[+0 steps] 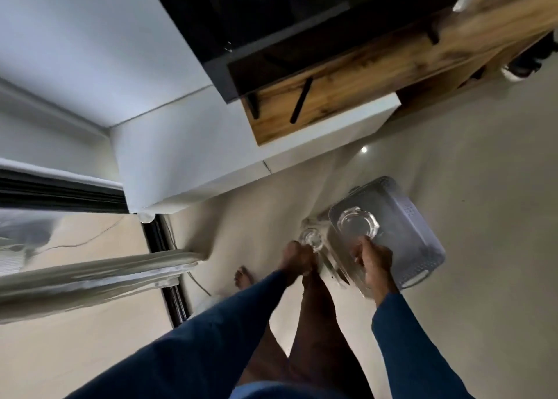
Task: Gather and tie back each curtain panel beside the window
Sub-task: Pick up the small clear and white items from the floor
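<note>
Curtain panel (99, 273) hangs at my left, bunched in pale folds against the dark window frame (152, 235), well apart from both my hands. I judge it soft, light and limp (nothing to break, little to slip), so it should gather easily. The best hold is probably round the whole bunch about halfway up, drawing the folds together before tying. I can see no tie on it. My left hand (297, 256) is curled round a small glass (312, 239), and my right hand (374, 262) grips the edge of a glass dish (357, 223) over a grey plastic basket (413, 211) on the floor. Both hands would need freeing first. No brand, label or writing can be read anywhere.
</note>
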